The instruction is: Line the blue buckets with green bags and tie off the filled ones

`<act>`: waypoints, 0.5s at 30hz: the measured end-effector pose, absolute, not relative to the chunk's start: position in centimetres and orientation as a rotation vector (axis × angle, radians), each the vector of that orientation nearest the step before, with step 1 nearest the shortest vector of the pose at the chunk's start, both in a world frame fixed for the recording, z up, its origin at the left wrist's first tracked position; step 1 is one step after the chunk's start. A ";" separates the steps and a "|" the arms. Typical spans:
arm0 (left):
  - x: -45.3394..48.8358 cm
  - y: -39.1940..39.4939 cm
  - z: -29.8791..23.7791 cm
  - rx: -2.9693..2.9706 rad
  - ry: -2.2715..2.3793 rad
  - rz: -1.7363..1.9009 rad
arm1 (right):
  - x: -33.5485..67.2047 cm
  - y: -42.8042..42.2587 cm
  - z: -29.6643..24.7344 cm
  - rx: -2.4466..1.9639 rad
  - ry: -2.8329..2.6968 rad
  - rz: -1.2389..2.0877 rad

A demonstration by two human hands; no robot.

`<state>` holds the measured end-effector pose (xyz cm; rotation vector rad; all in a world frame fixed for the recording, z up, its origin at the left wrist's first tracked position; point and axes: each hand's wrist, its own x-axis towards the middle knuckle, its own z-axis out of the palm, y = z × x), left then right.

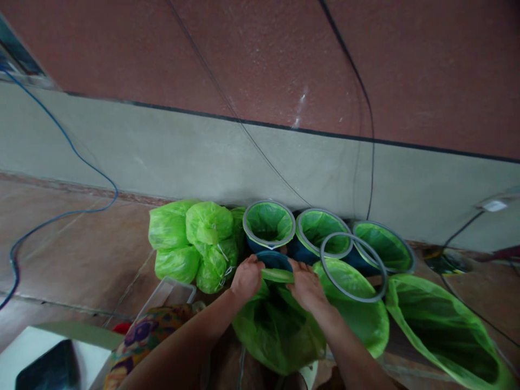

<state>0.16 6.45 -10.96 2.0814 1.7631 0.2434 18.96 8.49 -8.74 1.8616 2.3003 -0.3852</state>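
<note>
My left hand (246, 279) and my right hand (306, 286) both pinch the far edge of a green plastic bag (276, 330) that hangs open below them. The bag's edge lies over the rim of a dark blue bin (274, 259) just beyond my fingers. A loose grey ring (352, 265) leans against my right hand's side, resting on another green bag (365, 319).
Three bins lined with green bags (268, 222) (324, 233) (384, 246) stand along the wall. Tied green bags (190, 244) are piled at the left. An open green bag (447, 325) lies at the right. A clear tray (168, 295) and cables are on the floor.
</note>
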 end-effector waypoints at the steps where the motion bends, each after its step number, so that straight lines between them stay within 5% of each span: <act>1: 0.4 6.3 -10.9 2.097 1.720 0.277 | 18.6 8.5 -8.7 1.816 2.360 -0.404; 15: 0.8 6.3 -9.8 2.063 1.826 0.268 | 18.4 9.1 -8.8 2.009 2.427 -0.454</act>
